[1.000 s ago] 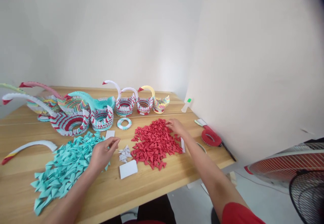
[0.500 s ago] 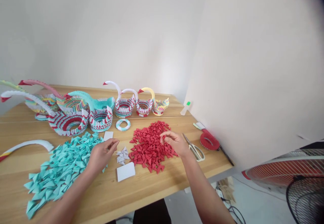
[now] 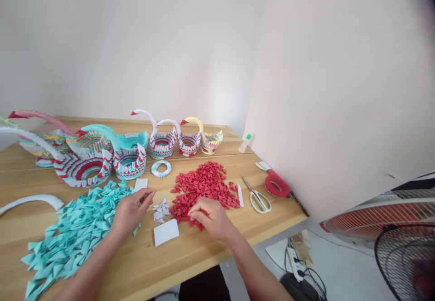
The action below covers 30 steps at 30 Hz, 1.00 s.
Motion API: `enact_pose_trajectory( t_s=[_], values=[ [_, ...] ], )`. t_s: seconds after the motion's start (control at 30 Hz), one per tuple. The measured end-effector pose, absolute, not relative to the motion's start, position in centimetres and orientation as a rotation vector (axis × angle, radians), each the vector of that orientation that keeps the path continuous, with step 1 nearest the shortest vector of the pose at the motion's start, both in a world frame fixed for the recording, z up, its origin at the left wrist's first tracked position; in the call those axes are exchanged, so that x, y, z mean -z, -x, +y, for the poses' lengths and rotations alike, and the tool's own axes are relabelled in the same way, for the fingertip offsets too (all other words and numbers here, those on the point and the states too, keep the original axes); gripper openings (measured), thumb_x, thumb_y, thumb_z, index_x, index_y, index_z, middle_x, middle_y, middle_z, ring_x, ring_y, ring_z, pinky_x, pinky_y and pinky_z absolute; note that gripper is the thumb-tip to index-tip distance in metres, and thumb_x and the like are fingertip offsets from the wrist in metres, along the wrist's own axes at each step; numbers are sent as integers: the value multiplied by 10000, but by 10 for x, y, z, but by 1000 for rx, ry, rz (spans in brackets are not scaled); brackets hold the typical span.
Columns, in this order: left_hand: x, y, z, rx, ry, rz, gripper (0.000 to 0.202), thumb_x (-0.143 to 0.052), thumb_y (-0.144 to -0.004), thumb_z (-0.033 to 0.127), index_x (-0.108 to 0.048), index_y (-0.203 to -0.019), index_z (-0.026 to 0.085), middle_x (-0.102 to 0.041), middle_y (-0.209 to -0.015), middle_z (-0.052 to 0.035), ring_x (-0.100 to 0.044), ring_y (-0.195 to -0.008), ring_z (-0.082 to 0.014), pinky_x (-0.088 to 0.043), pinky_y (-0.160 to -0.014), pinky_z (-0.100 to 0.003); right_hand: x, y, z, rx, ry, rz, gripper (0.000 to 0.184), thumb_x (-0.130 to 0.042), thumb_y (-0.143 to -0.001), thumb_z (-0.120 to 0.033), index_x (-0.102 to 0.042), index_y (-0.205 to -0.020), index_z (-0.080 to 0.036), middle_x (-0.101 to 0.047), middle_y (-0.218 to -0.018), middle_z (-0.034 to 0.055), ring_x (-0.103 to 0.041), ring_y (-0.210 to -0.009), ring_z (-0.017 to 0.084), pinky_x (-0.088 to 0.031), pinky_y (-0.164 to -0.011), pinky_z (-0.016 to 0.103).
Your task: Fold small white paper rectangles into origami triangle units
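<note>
My left hand (image 3: 132, 210) hovers at the right side of a pile of teal folded paper pieces (image 3: 81, 224), thumb and fingers pinched together. Whatever is between its fingertips is too small to make out. At the near edge of a heap of red folded paper pieces (image 3: 200, 181) is my right hand (image 3: 212, 219), its fingers curled in a pinch. What those fingers hold is hidden. A few white folded pieces (image 3: 161, 210) lie between both hands, with a white paper stack (image 3: 166, 232) just in front of them.
Several folded-paper swans (image 3: 131, 162) line the table's back. Before them lie a teal-and-white paper ring (image 3: 155, 170) and a white card (image 3: 141, 184). A curved white paper neck (image 3: 34, 199) rests left. Scissors (image 3: 260, 202) and a red roll (image 3: 276, 186) lie right; a fan (image 3: 404, 255) stands beyond.
My right hand has moved left and nearer to me, from the heap's right side to its near edge, uncovering a white strip. My left hand stays pinched in about the same place.
</note>
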<state>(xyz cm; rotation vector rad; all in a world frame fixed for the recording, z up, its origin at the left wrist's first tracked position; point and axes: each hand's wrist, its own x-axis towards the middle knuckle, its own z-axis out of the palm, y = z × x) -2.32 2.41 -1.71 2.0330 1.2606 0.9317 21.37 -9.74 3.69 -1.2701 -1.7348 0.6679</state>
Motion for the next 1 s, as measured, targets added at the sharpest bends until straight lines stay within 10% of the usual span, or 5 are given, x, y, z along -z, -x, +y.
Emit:
enact_pose_trajectory(
  t_s=[0.37,0.6,1.0],
  values=[
    [17,24,26,-916,-2030,1271,397,-470,-814,533,-673,-868,196,-704,-687,-22,-655,-648,-202,-438,-589,-251,-22,-231,-89,-342,1407,-1742,206,-532,-923,-326,-728,-946,-268,-610,-746,27,-570,-736,171,-456,-704,297],
    [21,24,27,-875,-2015,1278,394,-465,-828,527,-670,-884,196,-704,-713,-18,-654,-666,-197,-437,-596,-246,-20,-306,-60,-84,1627,-1764,258,-511,-918,-269,-670,-1120,-243,-611,-1206,81,-535,-1125,219,-386,-994,399],
    [24,25,28,-886,-2068,1274,385,-451,-850,509,-669,-884,194,-697,-723,-20,-640,-671,-193,-427,-618,-252,6,-355,-18,-15,2133,-1789,252,-526,-843,-146,-697,-1013,-221,-717,-1015,79,-639,-938,215,-433,-819,287]
  ],
)
